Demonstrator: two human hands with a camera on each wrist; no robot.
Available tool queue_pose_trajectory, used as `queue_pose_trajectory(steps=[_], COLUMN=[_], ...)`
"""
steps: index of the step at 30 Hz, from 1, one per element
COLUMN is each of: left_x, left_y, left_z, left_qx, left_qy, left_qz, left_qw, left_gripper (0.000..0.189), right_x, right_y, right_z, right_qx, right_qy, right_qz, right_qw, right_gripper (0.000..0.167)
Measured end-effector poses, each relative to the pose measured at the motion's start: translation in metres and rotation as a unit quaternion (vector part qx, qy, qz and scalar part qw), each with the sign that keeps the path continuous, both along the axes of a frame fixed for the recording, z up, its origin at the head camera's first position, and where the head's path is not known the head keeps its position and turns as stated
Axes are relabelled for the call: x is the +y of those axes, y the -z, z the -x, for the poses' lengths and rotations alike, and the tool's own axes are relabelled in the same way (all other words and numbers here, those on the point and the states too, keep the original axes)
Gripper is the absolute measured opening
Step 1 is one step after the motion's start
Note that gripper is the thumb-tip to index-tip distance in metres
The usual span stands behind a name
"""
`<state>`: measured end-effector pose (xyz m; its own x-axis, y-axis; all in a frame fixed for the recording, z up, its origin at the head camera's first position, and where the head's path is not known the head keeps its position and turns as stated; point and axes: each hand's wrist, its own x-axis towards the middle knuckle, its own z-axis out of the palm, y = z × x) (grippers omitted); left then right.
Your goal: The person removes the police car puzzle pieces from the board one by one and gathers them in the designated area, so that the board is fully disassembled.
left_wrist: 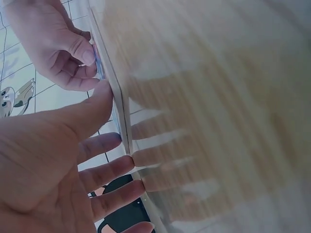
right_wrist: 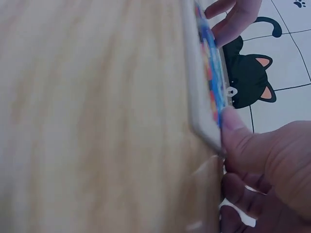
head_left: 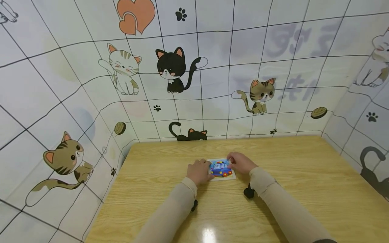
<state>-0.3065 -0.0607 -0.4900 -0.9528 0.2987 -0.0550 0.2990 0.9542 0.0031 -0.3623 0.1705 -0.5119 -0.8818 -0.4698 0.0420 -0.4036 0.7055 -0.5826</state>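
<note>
The car-picture board (head_left: 220, 170) lies on the table (head_left: 146, 179) between both hands. Left hand (head_left: 199, 171): fingers extended, touching its left side. Right hand (head_left: 242, 163): fingers bent at its right edge, grasp indeterminable. Even, light pressure probably serves best.

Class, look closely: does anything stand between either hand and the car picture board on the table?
Nothing visible does: the left hand touches the car picture board at its left side, the right hand at its right.
</note>
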Motion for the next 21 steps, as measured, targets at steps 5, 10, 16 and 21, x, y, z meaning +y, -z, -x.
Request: queue_pose_trajectory(steps=[5,10,16,21], left_x=[0.005,0.008,0.01,0.011], left_y=[0.0,-0.002,-0.001,-0.001], left_z=[-0.002,-0.004,-0.003,-0.004], left_qx=[-0.002,-0.014,-0.023,-0.018], left_qy=[-0.008,-0.018,-0.014,-0.015], left_qz=[0.02,0.033,0.048,0.062], left_qw=[0.9998,0.9992,0.9985,0.9978], left_gripper=[0.062,0.062,0.06,0.06], right_x=[-0.005,-0.01,-0.012,-0.013], right_y=[-0.006,-0.01,-0.015,-0.013], right_z=[0.002,0.005,0.005,0.007], right_qx=[-0.03,-0.05,-0.071,-0.076], right_qy=[-0.004,-0.01,-0.002,0.004], right_qz=[-0.025,-0.047,-0.059,-0.051], right_qw=[0.9992,0.9976,0.9957,0.9958], right_gripper=[0.024,0.024,0.025,0.027])
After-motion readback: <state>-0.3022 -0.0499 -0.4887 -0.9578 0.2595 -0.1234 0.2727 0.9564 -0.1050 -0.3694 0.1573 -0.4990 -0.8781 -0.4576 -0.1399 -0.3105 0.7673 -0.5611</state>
